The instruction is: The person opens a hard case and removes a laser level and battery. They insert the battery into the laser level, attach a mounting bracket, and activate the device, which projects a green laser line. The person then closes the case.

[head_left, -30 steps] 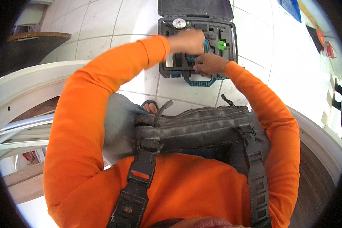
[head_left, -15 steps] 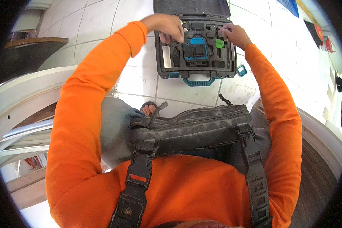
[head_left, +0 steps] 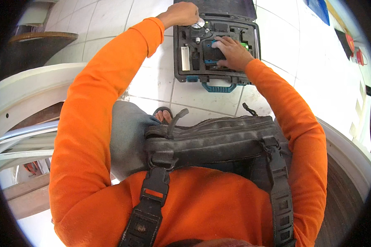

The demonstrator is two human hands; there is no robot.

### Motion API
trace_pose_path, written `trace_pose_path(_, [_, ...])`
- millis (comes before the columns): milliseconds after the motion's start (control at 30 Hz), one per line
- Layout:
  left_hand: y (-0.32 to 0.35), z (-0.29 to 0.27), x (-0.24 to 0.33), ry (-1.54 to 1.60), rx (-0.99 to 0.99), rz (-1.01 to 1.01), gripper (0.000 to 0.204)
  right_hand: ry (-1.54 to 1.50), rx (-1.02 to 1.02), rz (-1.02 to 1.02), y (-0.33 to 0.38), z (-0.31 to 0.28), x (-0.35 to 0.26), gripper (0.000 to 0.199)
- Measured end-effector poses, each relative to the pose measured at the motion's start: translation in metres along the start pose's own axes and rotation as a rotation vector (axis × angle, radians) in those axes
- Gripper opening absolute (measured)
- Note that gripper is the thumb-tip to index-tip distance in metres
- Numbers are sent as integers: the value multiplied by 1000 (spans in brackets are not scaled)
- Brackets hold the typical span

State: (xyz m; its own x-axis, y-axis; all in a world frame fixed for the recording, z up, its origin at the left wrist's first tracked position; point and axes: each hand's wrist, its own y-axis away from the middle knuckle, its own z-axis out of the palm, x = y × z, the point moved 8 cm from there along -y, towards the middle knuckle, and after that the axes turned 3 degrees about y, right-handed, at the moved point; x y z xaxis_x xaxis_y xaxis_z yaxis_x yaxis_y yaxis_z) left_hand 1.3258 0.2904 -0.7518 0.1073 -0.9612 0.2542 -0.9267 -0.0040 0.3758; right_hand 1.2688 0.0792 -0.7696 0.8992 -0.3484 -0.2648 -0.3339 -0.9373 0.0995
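Observation:
A black hard case (head_left: 176,68) with a foam insert lies open on the floor in front of me. My left hand (head_left: 184,15) is closed at the case's far left corner, its fingers on a small shiny white object (head_left: 199,23). From near there a dark cord (head_left: 207,33) runs over the foam, with a small white end (head_left: 198,40). My right hand (head_left: 233,53) lies with fingers spread on a blue and black boxy device (head_left: 210,55) in the foam, covering much of it. A bright green piece (head_left: 245,45) peeks out beside that hand.
A white strip (head_left: 185,58) sits in the case's left slot; a blue-green handle (head_left: 219,88) faces me. A black pouch (head_left: 210,138) hangs across my lap. White slatted framing (head_left: 29,88) stands at left, and a round wooden top (head_left: 43,36) is behind it.
My left hand has moved up and away to the case's far corner. My right hand has come from the right edge onto the device. A cord now shows over the foam.

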Motion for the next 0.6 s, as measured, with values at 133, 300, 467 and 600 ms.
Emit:
trace_pose_path(133, [11,4,-2,-1,59,-4,26,-34,-114,12,1,1,4,54])
trace_pose_path(300, [21,10,-12,78,150,-9,55,-52,-114,83,-2,-6,-1,49])
trace_pose_path(467, [20,19,7,81,59,131,64,-133,58,48,17,-40,13,45])
trace_pose_path(600, [22,19,13,77,75,113,64,-475,48,246,34,-79,49,37])
